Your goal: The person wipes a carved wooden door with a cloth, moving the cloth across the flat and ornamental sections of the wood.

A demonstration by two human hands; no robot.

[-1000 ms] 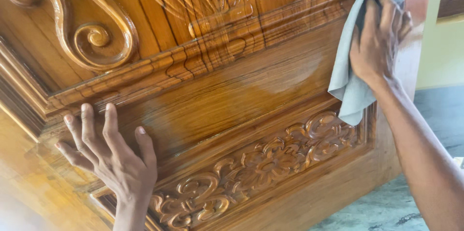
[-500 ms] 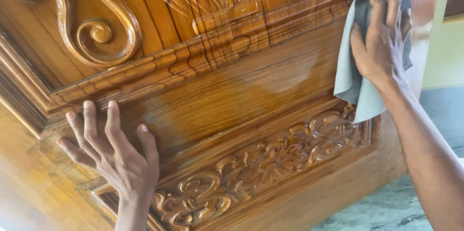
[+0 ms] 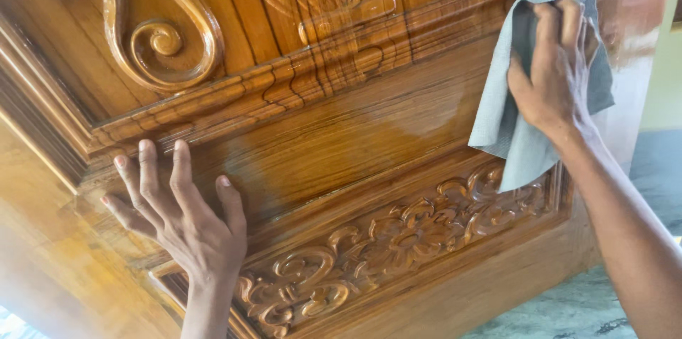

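Door (image 3: 369, 126): a glossy carved wooden panel is filling most of the frame, running tilted from lower left to upper right.
Flat band (image 3: 334, 133): a smooth strip of grain is crossing the centre of the frame, and light is reflecting off it near the middle right.
Scroll carving (image 3: 153, 37): a raised spiral is sitting in the upper left of the frame, above a stepped moulding.
Floral carving (image 3: 398, 239): a band of leaf and flower relief is lying along the lower centre, below the flat band.
Floor (image 3: 568, 310): mottled grey-green stone is showing at the lower right corner.
Cloth (image 3: 522, 137): a pale blue-grey rag is hanging at the upper right of the frame, pressed against the door's right end, its lower edge drooping over the floral carving.
Right hand (image 3: 550, 69): the fingers are lying flat over the cloth, pinning it to the wood rather than closing around it.
Left hand (image 3: 177, 208): the fingers are spreading apart at the lower left, the palm resting bare on the flat band, gripping nothing.
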